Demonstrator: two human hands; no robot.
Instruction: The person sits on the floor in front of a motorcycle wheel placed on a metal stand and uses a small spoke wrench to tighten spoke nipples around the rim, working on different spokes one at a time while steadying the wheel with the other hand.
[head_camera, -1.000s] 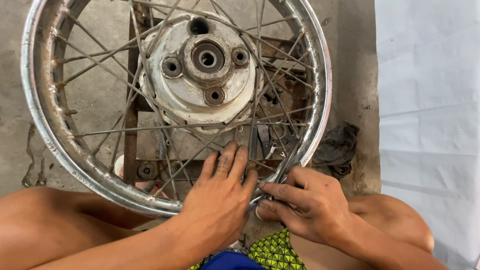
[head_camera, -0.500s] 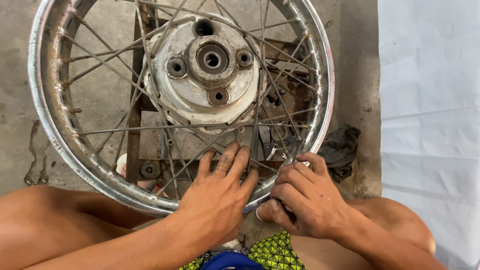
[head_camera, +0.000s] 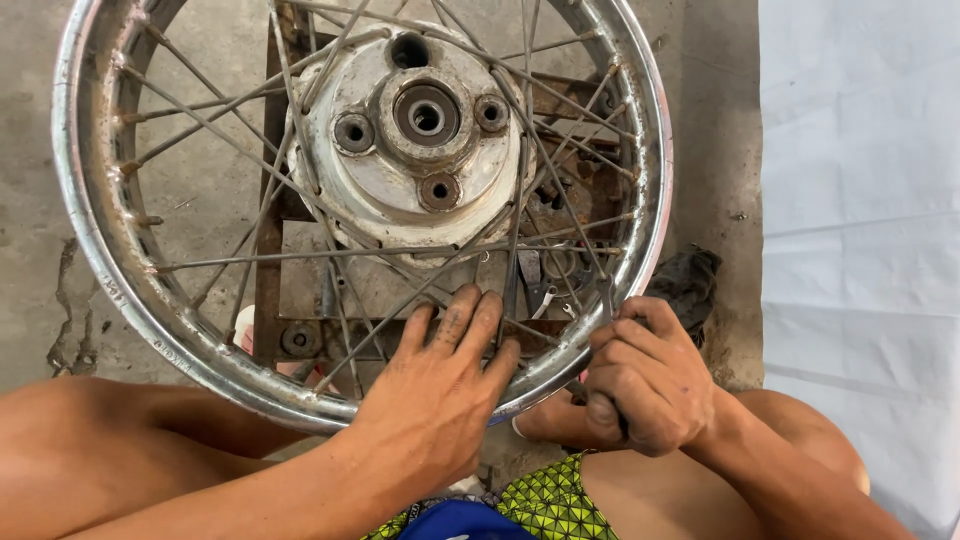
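Observation:
A spoked metal wheel lies flat before me, its chrome rim (head_camera: 110, 270) rusty in places and its grey hub (head_camera: 415, 130) in the middle. My left hand (head_camera: 440, 385) rests palm down on the near part of the rim, fingers spread over the spokes (head_camera: 400, 255). My right hand (head_camera: 645, 375) is closed in a fist around a small dark tool at the rim's near right side, where a spoke meets the rim. Most of the tool is hidden inside the fist.
A rusty metal frame (head_camera: 270, 250) lies under the wheel on the concrete floor (head_camera: 40, 250). A dark rag (head_camera: 690, 280) sits just right of the rim. A white sheet (head_camera: 860, 250) covers the ground at the right. My bare knees flank the wheel's near edge.
My right hand has curled tighter into a fist and turned at the rim. My left hand has stayed pressed on the rim.

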